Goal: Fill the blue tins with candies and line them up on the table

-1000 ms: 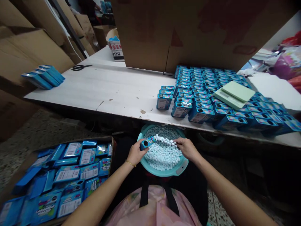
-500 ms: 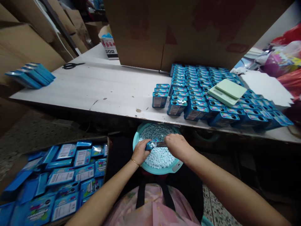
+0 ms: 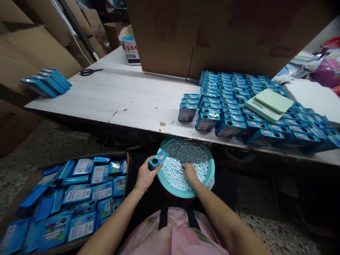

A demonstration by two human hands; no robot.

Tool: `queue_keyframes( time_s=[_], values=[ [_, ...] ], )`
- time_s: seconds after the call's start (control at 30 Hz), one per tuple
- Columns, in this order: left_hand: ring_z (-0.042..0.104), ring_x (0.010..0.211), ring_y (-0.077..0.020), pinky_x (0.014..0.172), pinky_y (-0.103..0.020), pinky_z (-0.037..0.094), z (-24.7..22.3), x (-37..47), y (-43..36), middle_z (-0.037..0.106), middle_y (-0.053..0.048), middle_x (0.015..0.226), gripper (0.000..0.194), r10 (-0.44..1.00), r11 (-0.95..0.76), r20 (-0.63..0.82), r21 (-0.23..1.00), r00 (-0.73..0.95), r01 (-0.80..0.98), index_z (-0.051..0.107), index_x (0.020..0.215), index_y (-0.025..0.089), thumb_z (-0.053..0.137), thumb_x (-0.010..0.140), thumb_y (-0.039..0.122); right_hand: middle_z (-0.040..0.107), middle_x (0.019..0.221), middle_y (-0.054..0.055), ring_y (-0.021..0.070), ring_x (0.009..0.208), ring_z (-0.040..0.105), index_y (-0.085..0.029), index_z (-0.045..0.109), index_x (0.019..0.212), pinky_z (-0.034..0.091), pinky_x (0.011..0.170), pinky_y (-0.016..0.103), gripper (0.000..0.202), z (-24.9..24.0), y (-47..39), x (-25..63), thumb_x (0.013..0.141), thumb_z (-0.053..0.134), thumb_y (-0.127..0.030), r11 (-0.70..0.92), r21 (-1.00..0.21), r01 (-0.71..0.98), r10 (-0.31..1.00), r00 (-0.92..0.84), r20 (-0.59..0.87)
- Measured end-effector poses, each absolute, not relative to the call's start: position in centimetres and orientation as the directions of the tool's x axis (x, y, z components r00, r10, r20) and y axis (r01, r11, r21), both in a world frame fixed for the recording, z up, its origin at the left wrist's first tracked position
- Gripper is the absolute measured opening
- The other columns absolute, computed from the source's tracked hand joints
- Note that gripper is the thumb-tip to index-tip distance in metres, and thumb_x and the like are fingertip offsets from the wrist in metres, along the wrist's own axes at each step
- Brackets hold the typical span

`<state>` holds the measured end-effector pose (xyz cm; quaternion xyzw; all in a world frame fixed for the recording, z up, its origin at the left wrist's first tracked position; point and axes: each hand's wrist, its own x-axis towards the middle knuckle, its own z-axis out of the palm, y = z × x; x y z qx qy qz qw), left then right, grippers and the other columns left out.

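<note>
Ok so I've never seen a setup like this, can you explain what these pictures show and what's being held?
There's no machine here, just a person working bare-handed. Every picture comes from one camera worn on the head, looking forward and down. The left hand holds a small blue rectangular box. The right hand is in small pale pellets inside a round turquoise basin; whether it grips anything is hard to tell. On the white table stand rows of upright blue boxes, with a flat pale green scale resting on some. Black scissors lie farther left.
</note>
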<state>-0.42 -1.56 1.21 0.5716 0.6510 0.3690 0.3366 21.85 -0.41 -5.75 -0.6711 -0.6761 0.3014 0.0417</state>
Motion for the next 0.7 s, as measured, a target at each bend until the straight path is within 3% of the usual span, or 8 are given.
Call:
queue_keyframes(
  time_s=[0.23, 0.47, 0.57, 0.7],
  values=[
    [0.059, 0.086, -0.0183, 0.082, -0.031, 0.045, 1.6, -1.8, -1.4, 0.064, -0.005, 0.094, 0.047, 0.988, 0.083, -0.008, 0.865, -0.152, 0.496, 0.053, 0.105, 0.016, 0.060, 0.066, 0.041, 0.068, 0.087, 0.003, 0.0157, 0.083, 0.058, -0.017, 0.068, 0.088, 0.042, 0.072, 0.023, 0.038, -6.3, 1.0, 21.8, 0.069, 0.037, -0.005, -0.098, -0.702, 0.706, 0.946, -0.154, -0.286],
    [0.058, 0.089, -0.0183, 0.083, -0.032, 0.045, 1.3, -0.4, -0.7, 0.062, -0.005, 0.098, 0.041, 0.999, -0.012, 0.035, 0.812, -0.028, 0.583, 0.052, 0.107, 0.019, 0.057, 0.070, 0.035, 0.066, 0.079, 0.003, 0.0146, 0.074, 0.057, -0.017, 0.068, 0.087, 0.041, 0.066, 0.022, 0.034, 1.4, 0.6, 27.5, 0.067, 0.042, -0.010, -0.019, -0.785, 0.620, 0.950, -0.234, -0.208],
    [0.056, 0.096, -0.0200, 0.087, -0.034, 0.043, 0.5, 1.2, -0.5, 0.061, -0.005, 0.104, 0.042, 0.997, -0.080, 0.065, 0.752, 0.047, 0.654, 0.053, 0.109, 0.020, 0.059, 0.068, 0.028, 0.064, 0.079, 0.002, 0.0133, 0.075, 0.056, -0.019, 0.068, 0.085, 0.038, 0.065, 0.020, 0.034, 5.9, 0.8, 27.8, 0.069, 0.040, -0.009, 0.099, -0.693, 0.714, 0.925, -0.323, -0.200],
    [0.052, 0.103, -0.0202, 0.092, -0.034, 0.040, -0.3, 3.0, -0.4, 0.059, -0.005, 0.110, 0.045, 0.984, -0.172, 0.092, 0.712, 0.152, 0.681, 0.053, 0.110, 0.020, 0.059, 0.065, 0.018, 0.064, 0.083, 0.003, 0.0137, 0.081, 0.055, -0.022, 0.066, 0.081, 0.035, 0.065, 0.020, 0.031, 10.4, 1.2, 26.5, 0.072, 0.040, -0.008, 0.245, -0.404, 0.881, 0.882, -0.376, -0.286]
  ],
)
